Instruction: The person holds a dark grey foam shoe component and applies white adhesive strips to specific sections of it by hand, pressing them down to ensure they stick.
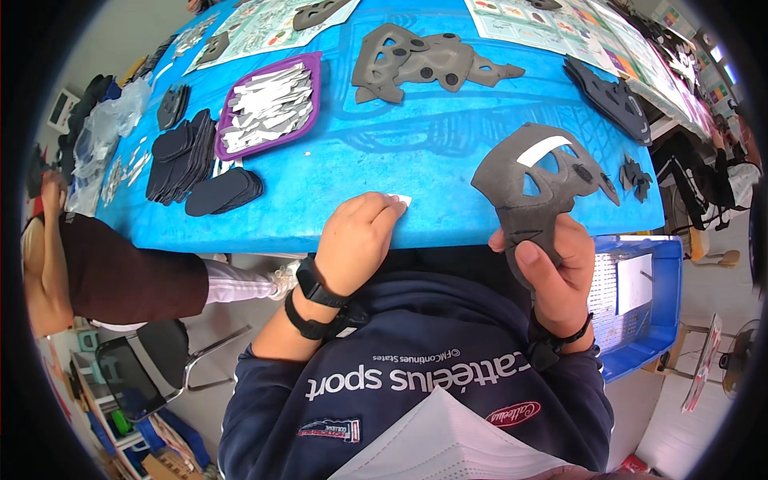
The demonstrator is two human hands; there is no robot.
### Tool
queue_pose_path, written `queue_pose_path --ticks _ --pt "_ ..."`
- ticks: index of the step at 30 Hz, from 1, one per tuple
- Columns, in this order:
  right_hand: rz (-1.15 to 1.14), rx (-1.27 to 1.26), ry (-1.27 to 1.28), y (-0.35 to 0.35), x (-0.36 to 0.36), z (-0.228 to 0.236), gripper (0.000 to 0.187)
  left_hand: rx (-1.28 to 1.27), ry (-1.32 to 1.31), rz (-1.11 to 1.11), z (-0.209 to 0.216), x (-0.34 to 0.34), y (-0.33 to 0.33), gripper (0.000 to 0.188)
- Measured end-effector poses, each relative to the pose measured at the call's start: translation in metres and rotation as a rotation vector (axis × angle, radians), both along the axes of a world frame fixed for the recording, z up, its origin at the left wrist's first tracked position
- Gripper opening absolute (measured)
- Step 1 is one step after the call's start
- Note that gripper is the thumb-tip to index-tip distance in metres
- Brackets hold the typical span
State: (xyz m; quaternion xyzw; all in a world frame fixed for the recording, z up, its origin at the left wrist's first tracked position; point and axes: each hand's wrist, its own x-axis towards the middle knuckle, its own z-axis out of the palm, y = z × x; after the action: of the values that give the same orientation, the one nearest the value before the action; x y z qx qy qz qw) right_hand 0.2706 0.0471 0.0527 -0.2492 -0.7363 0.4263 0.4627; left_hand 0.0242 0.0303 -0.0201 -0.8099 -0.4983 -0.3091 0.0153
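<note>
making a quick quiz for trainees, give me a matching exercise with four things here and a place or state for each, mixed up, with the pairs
1 grey cut piece
2 small white piece
3 purple tray
4 blue crate

A heaped with white strips
B in the right hand
C beyond the table edge, right
D at the left hand

Pairs: 1-B, 2-D, 3-A, 4-C

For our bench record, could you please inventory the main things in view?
Table: one, blue, centre
Tray: one, purple, left
Strips: many, white, in tray
Oval pads: many, charcoal, beside tray
Foam pieces: several, grey, on table
Held foam piece: one, grey, right
Long strip: one, white, on held piece
Slip: one, white, centre
Printed sheets: multiple, multicoloured, far table
Crate: one, blue, right
Chair: one, black, lower left
Left hand: one, bare, on slip
Right hand: one, bare, right
</note>
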Motion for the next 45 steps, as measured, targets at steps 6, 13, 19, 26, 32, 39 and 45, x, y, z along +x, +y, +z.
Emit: queue_pose_path --ticks 6,13,19,26,32,39,45 --pt "0.018 -0.003 -0.106 0.003 -0.012 0.008 0.019 -0.05 0.066 -0.014 0.003 0.004 -0.015 0.037" --pt "0.052 -0.002 -0.126 0.012 -0.028 0.01 0.021 -0.123 -0.168 -0.062 0.003 -0.005 -0.003 0.047" --pt "0.212 0.039 -0.133 0.024 -0.053 0.006 0.006 0.372 -0.402 -0.112 0.024 -0.012 0.006 0.052" --pt "0.232 0.115 -0.202 0.043 -0.066 -0.008 0.031 0.132 -0.739 0.13 0.039 -0.035 0.008 0.026" --pt "-0.06 -0.176 -0.135 0.059 -0.045 -0.058 0.038 -0.318 -1.453 -0.102 0.023 -0.051 0.016 0.016" --pt "0.136 -0.136 -0.286 0.069 -0.029 -0.074 0.055 -0.611 -1.304 0.057 0.011 -0.047 0.018 0.013" --pt "-0.096 -0.657 0.091 0.063 -0.027 -0.059 0.034 -0.647 -1.041 0.021 0.006 -0.045 0.024 0.013"
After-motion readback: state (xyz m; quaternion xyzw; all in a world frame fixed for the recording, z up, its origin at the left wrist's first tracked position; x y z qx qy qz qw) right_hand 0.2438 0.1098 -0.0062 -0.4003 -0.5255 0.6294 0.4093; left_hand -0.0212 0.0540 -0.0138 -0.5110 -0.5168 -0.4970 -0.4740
